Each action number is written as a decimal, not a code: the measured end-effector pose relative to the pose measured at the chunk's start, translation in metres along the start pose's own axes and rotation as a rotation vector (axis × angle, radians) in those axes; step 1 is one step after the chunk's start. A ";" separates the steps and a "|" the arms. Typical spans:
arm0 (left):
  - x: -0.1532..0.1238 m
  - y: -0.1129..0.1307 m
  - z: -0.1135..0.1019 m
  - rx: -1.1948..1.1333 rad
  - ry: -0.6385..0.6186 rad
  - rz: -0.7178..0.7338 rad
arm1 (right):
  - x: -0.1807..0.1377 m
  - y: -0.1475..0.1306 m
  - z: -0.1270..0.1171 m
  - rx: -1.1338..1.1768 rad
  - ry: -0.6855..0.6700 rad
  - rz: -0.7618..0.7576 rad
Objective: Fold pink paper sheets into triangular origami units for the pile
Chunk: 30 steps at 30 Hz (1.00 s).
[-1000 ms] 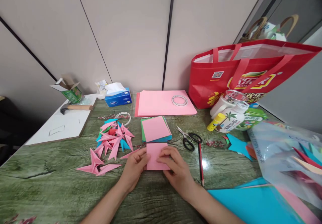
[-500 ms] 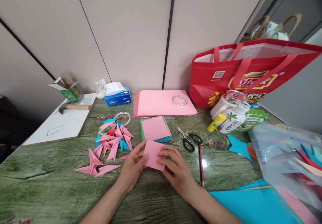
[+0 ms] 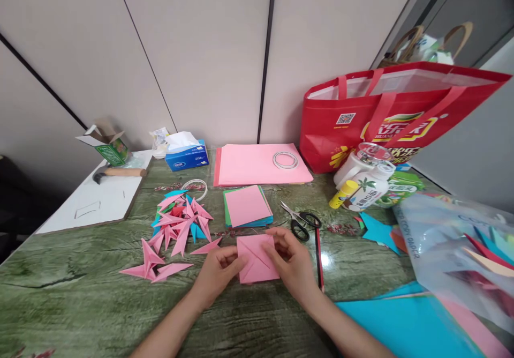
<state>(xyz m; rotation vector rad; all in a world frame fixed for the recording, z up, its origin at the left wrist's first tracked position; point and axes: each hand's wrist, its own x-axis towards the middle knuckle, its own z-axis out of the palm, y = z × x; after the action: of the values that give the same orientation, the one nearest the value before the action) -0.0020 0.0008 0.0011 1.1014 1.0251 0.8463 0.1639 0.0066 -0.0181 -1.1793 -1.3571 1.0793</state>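
Between my hands, just above the table, is a square of pink paper [image 3: 257,264] with crease lines or folded edges on its upper face. My left hand [image 3: 219,272] pinches its left edge, thumb on top. At its right side my right hand [image 3: 292,264] grips the paper, thumb on the face and fingers behind. Beyond it lies a stack of square paper [image 3: 248,206], pink on top with blue and green below. Folded pink paper pieces [image 3: 182,224], with some blue and red ones, are heaped to the left. Black-handled scissors [image 3: 299,223] and a red-and-black pencil [image 3: 319,259] lie to the right.
Pink sheets [image 3: 249,166] with a white ring [image 3: 285,159] lie at the back. A tissue box [image 3: 187,156] and a hammer [image 3: 120,172] stand left. A red bag [image 3: 325,127], white bottle [image 3: 369,189], glue stick [image 3: 343,194] and blue paper [image 3: 405,323] are right.
The pink square has been turned so its creased face shows, and it sits slightly lower and to the right. My right hand now holds its upper right side.
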 end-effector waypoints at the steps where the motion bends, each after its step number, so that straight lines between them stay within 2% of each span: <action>1: 0.000 -0.001 0.000 -0.021 0.010 -0.014 | 0.000 -0.001 0.000 -0.052 -0.017 -0.024; 5: 0.000 -0.006 -0.001 -0.106 0.019 -0.102 | 0.001 -0.006 0.000 -0.152 -0.080 -0.104; 10: 0.003 -0.007 -0.003 -0.156 0.122 -0.020 | 0.001 -0.007 0.001 0.084 -0.156 -0.026; 12: 0.003 -0.005 -0.003 -0.182 0.161 -0.009 | 0.001 -0.004 0.001 0.087 -0.138 -0.001; 18: -0.001 0.002 -0.001 -0.283 0.100 -0.002 | 0.006 0.004 -0.002 -0.016 -0.116 -0.085; 22: -0.002 0.002 -0.003 -0.252 0.101 -0.029 | 0.007 0.002 -0.004 -0.050 -0.136 -0.129; 27: -0.001 -0.003 -0.007 -0.199 0.035 -0.063 | 0.006 -0.003 -0.003 -0.056 -0.208 -0.197; 30: 0.000 -0.005 -0.007 -0.225 0.075 -0.043 | 0.004 -0.005 -0.003 -0.185 -0.178 -0.292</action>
<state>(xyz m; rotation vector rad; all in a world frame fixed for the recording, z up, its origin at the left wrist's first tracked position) -0.0084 0.0017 -0.0042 0.8599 0.9853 0.9498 0.1664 0.0098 -0.0123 -0.9921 -1.7384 0.8789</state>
